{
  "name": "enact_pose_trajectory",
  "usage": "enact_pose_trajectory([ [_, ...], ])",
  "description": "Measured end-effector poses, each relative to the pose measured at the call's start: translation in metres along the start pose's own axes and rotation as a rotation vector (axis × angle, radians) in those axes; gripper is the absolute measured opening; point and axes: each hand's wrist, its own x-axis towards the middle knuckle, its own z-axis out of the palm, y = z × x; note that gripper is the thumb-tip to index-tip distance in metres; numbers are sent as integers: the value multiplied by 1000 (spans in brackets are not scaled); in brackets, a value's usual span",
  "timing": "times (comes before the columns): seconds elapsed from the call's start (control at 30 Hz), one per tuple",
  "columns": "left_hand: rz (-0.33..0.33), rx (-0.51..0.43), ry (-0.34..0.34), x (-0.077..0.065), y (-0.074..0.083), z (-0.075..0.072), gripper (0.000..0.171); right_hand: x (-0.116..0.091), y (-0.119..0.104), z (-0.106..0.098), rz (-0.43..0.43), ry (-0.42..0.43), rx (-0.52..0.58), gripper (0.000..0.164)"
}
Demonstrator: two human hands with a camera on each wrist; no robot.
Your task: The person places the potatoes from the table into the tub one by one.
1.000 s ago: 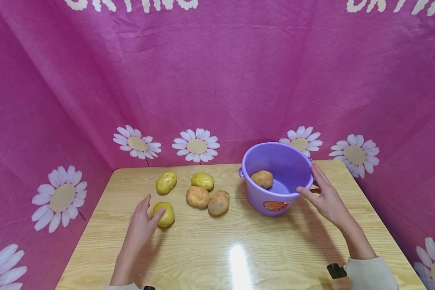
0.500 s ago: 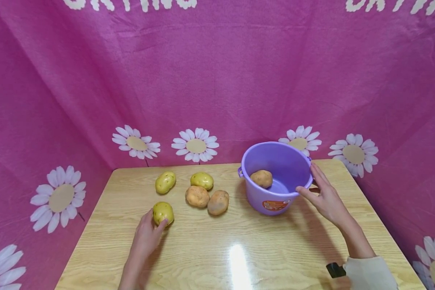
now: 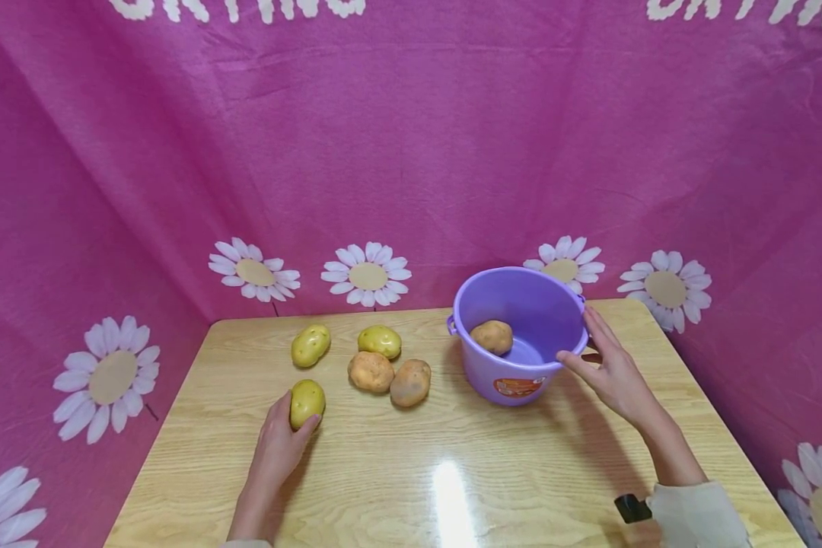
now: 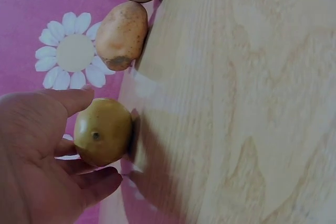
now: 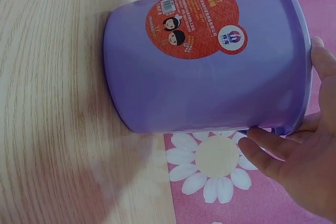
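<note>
A: Is anything held?
B: A smooth, rounded green potato (image 3: pixel 307 403) is gripped by the left hand (image 3: pixel 277 441), towards the left edge of the wood-grained table (image 3: pixel 370 472).
A: Right hand (image 3: pixel 615 380)?
B: Spread wide; the purple bucket (image 3: pixel 482 371) is touched at its curved rim, near the back right corner.

Three yellow-green potatoes (image 3: pixel 307 403), two brown potatoes (image 3: pixel 371 372) side by side and, to their right, one purple bucket (image 3: pixel 481 373) are supported by a wood-grain tabletop (image 3: pixel 527 464).
</note>
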Motion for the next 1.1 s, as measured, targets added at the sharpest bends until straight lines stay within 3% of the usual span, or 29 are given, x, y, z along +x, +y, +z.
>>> enact_pose_trajectory([
  [0.3, 50, 4, 66, 6, -8, 7, 70, 0, -3, 0, 3, -4, -7, 87],
  [0.8, 75, -20, 116, 8, -13, 13, 71, 0, -1, -1, 15, -10, -3, 88],
  [1.1, 43, -27, 103, 10, -12, 14, 70, 0, 1, -1, 17, -11, 1, 88],
])
